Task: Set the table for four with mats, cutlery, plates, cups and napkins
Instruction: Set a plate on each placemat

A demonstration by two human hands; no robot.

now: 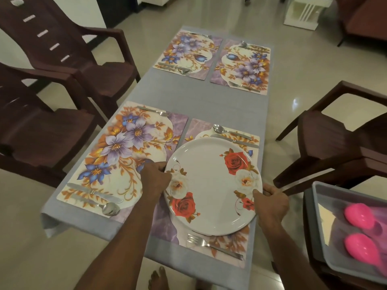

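A white plate point(211, 185) with red and white roses sits over the near right floral mat point(234, 245). My left hand point(156, 174) grips its left rim and my right hand point(272, 204) grips its right rim. On that mat a fork point(213, 246) lies near me, with a spoon point(228, 130) and a knife point(234, 141) on the far side. The near left mat point(125, 155) carries a knife point(94, 192), a spoon point(109, 208) and a fork point(155, 111). Two far mats point(186, 53) point(243, 65) also hold cutlery.
A grey cloth point(209, 103) covers the narrow table. Dark brown plastic chairs stand at the left point(48, 122) and right point(335, 143). A grey tray point(335, 243) at the lower right holds two pink cups point(360, 248). My bare foot point(157, 279) shows below the table edge.
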